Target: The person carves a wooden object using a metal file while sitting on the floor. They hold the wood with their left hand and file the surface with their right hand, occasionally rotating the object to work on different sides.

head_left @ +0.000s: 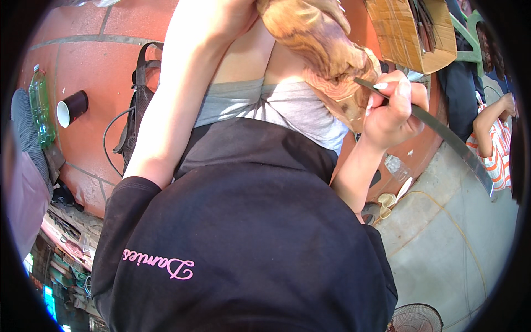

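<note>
A carved piece of brown wood (310, 33) with swirling grain rests by my lap at the top. My right hand (395, 108) is closed round a long, flat, dark metal tool (451, 141), which looks like a file. Its narrow tip points left and meets the carving, or lies just above it; the wide end sticks out to the lower right. Up at the top edge, my left hand (238, 14) is beside the carving's left side. Its fingers are cut off by the frame or hidden, so its grip does not show.
Right of the carving stands a cardboard box (387, 33) of thin dark rods, near a green plastic chair (470, 44) and another person's arm (487, 130). Leftward lie a black bag (133, 105), a dark cup (72, 109) and a green bottle (40, 105). A fan (416, 318) stands lower right.
</note>
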The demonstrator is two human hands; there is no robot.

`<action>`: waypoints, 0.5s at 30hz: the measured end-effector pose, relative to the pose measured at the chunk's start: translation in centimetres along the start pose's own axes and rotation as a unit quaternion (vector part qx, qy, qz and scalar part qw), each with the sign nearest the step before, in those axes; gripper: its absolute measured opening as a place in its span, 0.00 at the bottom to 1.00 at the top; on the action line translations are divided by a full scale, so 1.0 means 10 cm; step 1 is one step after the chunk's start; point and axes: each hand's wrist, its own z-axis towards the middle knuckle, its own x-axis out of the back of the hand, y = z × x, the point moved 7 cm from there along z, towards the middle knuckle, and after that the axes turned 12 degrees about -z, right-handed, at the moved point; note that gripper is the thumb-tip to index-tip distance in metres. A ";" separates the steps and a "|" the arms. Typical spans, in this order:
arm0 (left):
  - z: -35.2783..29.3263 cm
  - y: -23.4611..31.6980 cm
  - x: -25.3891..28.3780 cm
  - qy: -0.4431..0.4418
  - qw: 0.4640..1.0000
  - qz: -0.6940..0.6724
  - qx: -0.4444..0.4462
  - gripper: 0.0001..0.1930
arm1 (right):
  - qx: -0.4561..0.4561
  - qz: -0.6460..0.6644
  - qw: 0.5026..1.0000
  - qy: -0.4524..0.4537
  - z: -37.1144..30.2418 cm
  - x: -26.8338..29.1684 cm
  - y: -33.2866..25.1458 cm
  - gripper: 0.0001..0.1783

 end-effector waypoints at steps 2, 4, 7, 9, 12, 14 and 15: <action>0.01 0.00 -0.02 -0.003 1.000 -0.012 0.005 0.23 | -0.003 -0.014 1.000 0.024 0.00 -0.04 -0.02 0.09; 0.01 0.05 -0.04 -0.004 1.000 -0.002 -0.004 0.23 | -0.005 -0.062 0.997 0.046 0.02 -0.09 -0.05 0.12; -0.05 0.17 -0.15 0.001 0.999 0.037 -0.027 0.23 | 0.002 -0.051 0.998 0.025 0.00 -0.06 -0.04 0.12; -0.07 0.21 -0.21 0.009 0.999 0.045 -0.029 0.23 | 0.015 -0.041 0.999 0.016 0.01 -0.01 -0.01 0.12; -0.06 0.21 -0.20 0.015 0.999 0.036 -0.037 0.23 | -0.002 -0.051 0.998 0.045 0.00 -0.04 -0.04 0.12; -0.02 0.11 -0.08 0.018 0.999 0.018 -0.035 0.23 | -0.009 -0.057 0.997 0.054 0.00 -0.06 -0.05 0.12; 0.00 0.07 -0.03 0.019 0.999 0.007 -0.032 0.23 | -0.004 -0.055 0.997 0.046 0.01 -0.07 -0.04 0.12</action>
